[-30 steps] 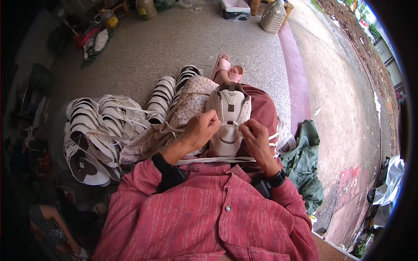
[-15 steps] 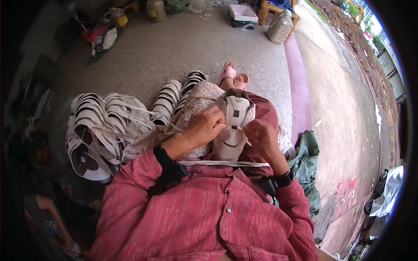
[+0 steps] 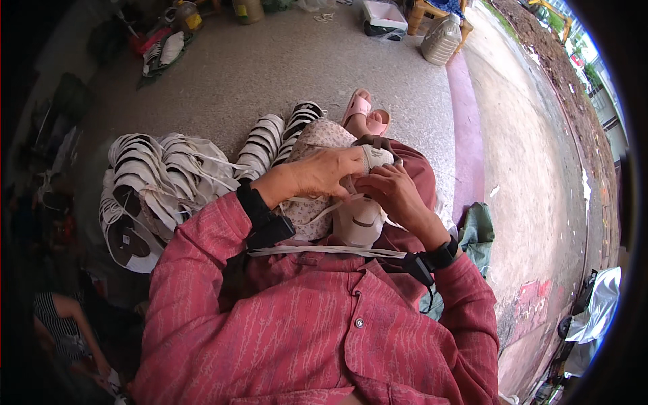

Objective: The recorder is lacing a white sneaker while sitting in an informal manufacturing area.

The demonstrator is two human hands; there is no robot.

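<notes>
Off-white with brown trim: one shoe upper [image 3: 358, 225], on the seated person's lap at twelve o'clock from the chest, toe toward the body, tongue [image 3: 376, 156] at the far end. One left hand [image 3: 320, 172], bent across the upper from its nine o'clock side, thumb and fingers parted. One right hand [image 3: 398, 196], come in from the four o'clock side, fingers bunched over the middle of the upper, close to the left; from where I stand the fingertips overlap, and I cannot tell what either hand pinches. One white lace [image 3: 316, 218], hanging in a slack curve below the left hand. One floral cloth [image 3: 327, 135], over the left thigh. Striped-looking rows of nested uppers [image 3: 260, 145] on the floor at eleven, with a larger heap of uppers [image 3: 135, 172] at ten. One pair of pink sandals [image 3: 358, 104], on feet at twelve. One white tub [image 3: 385, 13], farther off at twelve; one clear plastic jug [image 3: 441, 42], toward one. One crumpled green sheet [image 3: 478, 233], between two and three.
</notes>
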